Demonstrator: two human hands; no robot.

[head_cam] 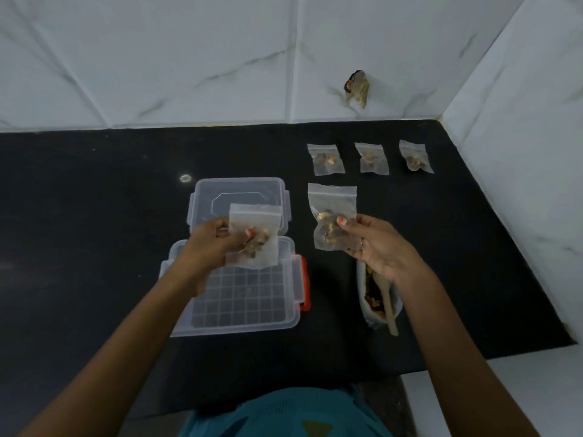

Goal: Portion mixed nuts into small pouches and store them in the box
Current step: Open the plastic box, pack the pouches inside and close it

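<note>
White tile walls are closing in the far and right sides of the black tabletop (94,216). Fingers of the left hand (208,244) are pinching a light, floppy pouch (262,220) over the open box (239,330). Fingers of the right hand (378,250) are pinching a second pouch (331,205) just right of it. Slippery plastic is probably holding best near the nuts (260,242). Far right, three pouches (372,159) are lying, leaving room around the box.

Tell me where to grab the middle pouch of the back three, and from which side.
Probably pinch the middle pouch at its nut bulge, coming straight down from above: it lies flat on the counter, so its empty edges offer little hold.
</note>
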